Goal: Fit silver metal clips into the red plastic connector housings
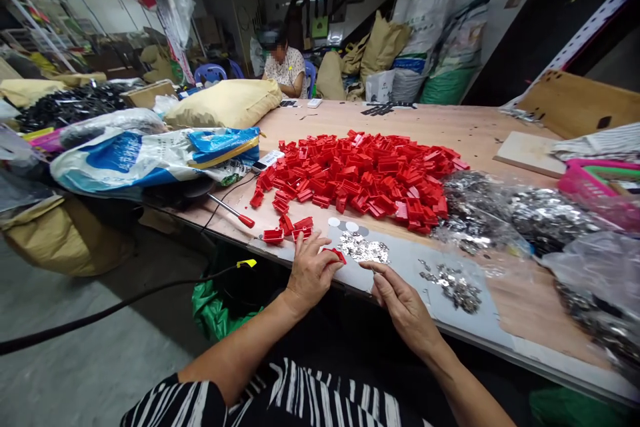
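My left hand [313, 270] pinches a small red plastic part [339, 255] between thumb and fingers at the table's front edge. To its right, my right hand [397, 300] is closed in a pinch; a small metal piece [371, 269] seems to sit at its fingertips, too small to make out well. Just beyond the hands lies a pile of flat shiny metal pieces [363, 248] on a grey sheet. Another heap of small metal pieces [455, 288] is right of my right hand. A few loose red parts [273, 236] lie beside my left fingers.
A large heap of red plastic parts [365, 177] covers the middle of the table [480, 137]. Plastic bags of metal pieces [540, 213] lie at right, near a pink basket [600, 187]. Sacks [225, 103] lie at left. Across the table sits another person [286, 70].
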The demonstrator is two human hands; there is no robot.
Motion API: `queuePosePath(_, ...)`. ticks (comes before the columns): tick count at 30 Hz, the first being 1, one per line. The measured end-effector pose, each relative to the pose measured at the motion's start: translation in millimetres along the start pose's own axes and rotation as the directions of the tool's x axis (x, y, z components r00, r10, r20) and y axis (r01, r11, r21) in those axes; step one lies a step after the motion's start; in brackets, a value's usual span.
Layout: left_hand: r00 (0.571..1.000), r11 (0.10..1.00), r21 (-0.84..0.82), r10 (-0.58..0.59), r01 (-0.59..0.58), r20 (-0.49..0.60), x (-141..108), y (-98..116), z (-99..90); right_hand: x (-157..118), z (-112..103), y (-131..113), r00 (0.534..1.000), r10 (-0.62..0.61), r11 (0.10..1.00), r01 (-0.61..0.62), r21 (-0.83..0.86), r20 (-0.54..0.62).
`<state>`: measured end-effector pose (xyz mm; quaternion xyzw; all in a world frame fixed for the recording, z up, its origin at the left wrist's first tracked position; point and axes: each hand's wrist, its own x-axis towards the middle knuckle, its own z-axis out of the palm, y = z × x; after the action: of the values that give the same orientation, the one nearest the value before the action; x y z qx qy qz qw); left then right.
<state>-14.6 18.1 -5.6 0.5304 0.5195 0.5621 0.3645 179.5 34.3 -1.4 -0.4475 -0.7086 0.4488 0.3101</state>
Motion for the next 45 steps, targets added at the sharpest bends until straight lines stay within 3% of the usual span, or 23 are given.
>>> queuePosePath(4,0.998,0.988,0.143,0.060,-0.055,-0.036,16,-13,-17.0,0,0,7,0.999,0.034,0.999,-0.034,0.003,0.006)
queuePosePath(11,0.986,0.910,0.399,0.151,-0.112,-0.067,27,-22,-30.0,-1,2,14,0.996,0.081,0.997,-0.081,0.014,0.022)
queuePosePath(14,0.981,0.903,0.407,0.178,-0.133,-0.075,40,-21,-41.2,-1,2,15,0.996,0.088,0.996,-0.088,0.009,0.013)
queuePosePath(16,0.973,0.911,0.395,0.186,-0.117,-0.140,54,-21,-51.1,-1,1,14,0.996,0.087,0.996,-0.087,0.011,0.008)
queuePosePath(20,0.984,0.785,0.618,0.139,-0.039,-0.114,84,-29,-67.3,-2,0,15,0.996,0.085,0.996,-0.085,0.031,-0.001)
queuePosePath(27,0.991,0.710,0.704,0.101,-0.012,-0.084,110,-42,-71.3,-5,-1,18,0.993,0.120,0.989,-0.120,0.085,0.004)
queuePosePath(33,0.983,0.686,0.727,0.157,-0.038,-0.097,109,-31,-75.9,-11,-12,23,0.991,0.135,0.988,-0.133,0.080,-0.024)
queuePosePath(36,0.958,0.716,0.687,0.266,-0.121,-0.109,96,-16,-73.9,-13,-32,28,0.984,0.124,0.992,-0.124,0.012,-0.129)
queuePosePath(39,0.924,0.825,0.519,0.349,-0.224,-0.157,71,2,-63.0,-12,-60,33,0.945,0.088,0.977,-0.144,-0.157,-0.316)
queuePosePath(42,0.971,0.966,0.196,0.198,-0.170,-0.132,42,18,-44.7,-9,-83,38,0.896,-0.002,0.898,-0.193,-0.395,-0.444)
queuePosePath(45,0.999,0.978,-0.209,-0.025,0.017,-0.034,17,27,-25.1,-6,-92,41,0.902,-0.066,0.763,-0.229,-0.604,-0.426)
